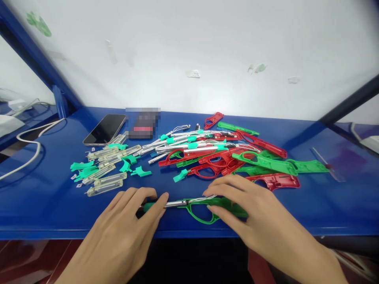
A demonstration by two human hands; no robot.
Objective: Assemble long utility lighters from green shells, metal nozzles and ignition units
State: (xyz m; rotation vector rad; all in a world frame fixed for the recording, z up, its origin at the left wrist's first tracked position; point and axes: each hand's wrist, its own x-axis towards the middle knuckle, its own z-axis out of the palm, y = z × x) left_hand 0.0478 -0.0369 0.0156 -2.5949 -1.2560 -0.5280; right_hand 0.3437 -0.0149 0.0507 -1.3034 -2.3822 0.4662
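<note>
A green plastic lighter shell [197, 219] with an open trigger loop lies lengthwise near the table's front edge. Along it runs a silver metal lighter tube [177, 204], with thin white wires [203, 199] leading out of its right end. My left hand [124, 225] is closed round the tube and the shell's left end, which its fingers partly hide. My right hand [256, 209] is closed over the handle part of the shell. Its index fingertip is at the wires and its thumb tip rests by the trigger loop.
Behind my hands lie silver tubes with wires [177, 140], red shells [211, 169] and green shells [266, 162] in a heap. Left are clear fuel tanks [106, 189] and teal triggers [141, 171]. A phone [105, 129], a blurred dark object [144, 123] and a white cable [38, 148] lie further back.
</note>
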